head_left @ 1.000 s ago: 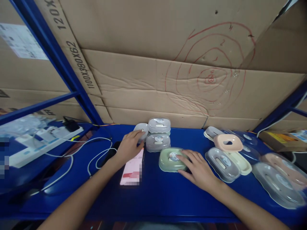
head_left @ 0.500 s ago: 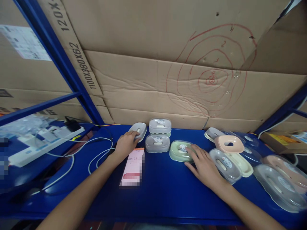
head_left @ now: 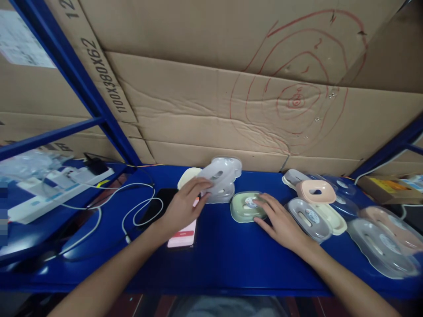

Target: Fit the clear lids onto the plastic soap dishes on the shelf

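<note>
My left hand (head_left: 183, 204) grips a grey oval piece with a slot (head_left: 217, 174), part of a soap dish, between thumb and fingers. It is raised and tilted in front of two grey soap dishes (head_left: 227, 194) with clear covers, hiding much of them. Just left of it lies a cream oval base (head_left: 187, 176). My right hand (head_left: 282, 226) holds the right end of a pale green soap dish (head_left: 243, 211) on the table, thumb at the front and fingers over the clear cover. The dish has a round sticker.
Several grey, pink and cream soap dish parts (head_left: 309, 220) crowd the right side of the blue table (head_left: 228, 259). A phone with a pink screen (head_left: 181, 237), a dark flat device (head_left: 158, 204) and white cables (head_left: 99, 220) lie left. A power strip (head_left: 59, 198) stands farther left; cardboard (head_left: 185, 101) backs the table.
My left hand has lifted the grey slotted piece off its cream base and carried it right. My right hand stays at the green soap dish. The camera view has shifted slightly.
</note>
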Tool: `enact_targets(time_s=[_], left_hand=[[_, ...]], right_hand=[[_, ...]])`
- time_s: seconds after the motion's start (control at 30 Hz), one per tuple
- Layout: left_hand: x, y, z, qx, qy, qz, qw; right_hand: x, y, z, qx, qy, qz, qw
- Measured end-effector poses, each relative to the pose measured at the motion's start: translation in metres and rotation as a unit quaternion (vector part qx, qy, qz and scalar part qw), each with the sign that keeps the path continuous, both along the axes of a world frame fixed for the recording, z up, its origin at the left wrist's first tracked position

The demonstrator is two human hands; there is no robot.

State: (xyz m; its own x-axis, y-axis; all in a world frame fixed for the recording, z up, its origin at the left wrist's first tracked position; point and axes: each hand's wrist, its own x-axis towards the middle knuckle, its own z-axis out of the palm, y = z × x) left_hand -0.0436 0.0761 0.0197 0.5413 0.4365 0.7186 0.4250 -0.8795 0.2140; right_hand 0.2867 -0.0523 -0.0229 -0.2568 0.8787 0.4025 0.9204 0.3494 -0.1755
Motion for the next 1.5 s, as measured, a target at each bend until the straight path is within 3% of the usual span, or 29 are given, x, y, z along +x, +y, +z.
enact_targets(time_s=[0.07,0.13,0.33,0.43,0.5,0.6,0.7,0.83,0.93,1.03,1.13,1.27,1.37,1.5], left_hand=[[0.006,-0.007,-0.004,-0.011,0.019,-0.033,0.999],[0.006,-0.009,-0.007,-0.021,0.027,-0.029,0.999],[-0.017,0.021,0.004,-0.061,-0.070,0.150,0.984],[-0.023,0.031,0.008,-0.121,-0.114,0.163,0.973],[-0.022,0.030,0.008,-0.131,-0.130,0.148,0.972],[-0.015,0.017,0.005,-0.087,-0.115,0.106,0.984],[-0.005,-0.007,0.003,-0.023,-0.006,-0.002,1.000],[0.011,-0.040,0.004,0.018,0.193,-0.141,0.971],[0.018,-0.055,0.006,0.001,0.270,-0.181,0.946],[0.020,-0.058,0.004,-0.025,0.297,-0.197,0.934],[0.020,-0.058,-0.003,-0.040,0.277,-0.200,0.939],[0.020,-0.057,-0.006,-0.040,0.242,-0.204,0.948],[0.011,-0.037,-0.002,-0.047,0.213,-0.149,0.964],[-0.018,0.022,-0.001,-0.081,0.136,0.055,0.986]], right_hand=[[-0.002,-0.002,0.002,0.001,-0.010,0.001,1.000],[-0.002,-0.003,0.004,0.003,-0.019,-0.008,1.000],[0.002,-0.004,0.009,0.026,-0.038,-0.055,0.997],[0.002,-0.003,0.007,0.026,-0.033,-0.055,0.998],[0.002,0.001,0.004,0.022,-0.034,-0.052,0.998],[0.006,0.010,0.001,0.030,-0.069,-0.061,0.995],[0.019,0.010,0.005,0.056,-0.130,-0.104,0.985],[0.046,-0.030,0.015,0.056,-0.170,-0.177,0.968],[0.061,-0.071,0.011,0.047,-0.190,-0.249,0.948],[0.067,-0.090,0.003,0.053,-0.209,-0.272,0.938],[0.068,-0.075,0.000,0.049,-0.216,-0.259,0.940],[0.068,-0.026,0.004,0.055,-0.228,-0.225,0.946],[0.068,0.007,0.009,0.065,-0.224,-0.200,0.952],[0.050,0.019,0.017,0.084,-0.164,-0.150,0.971]])
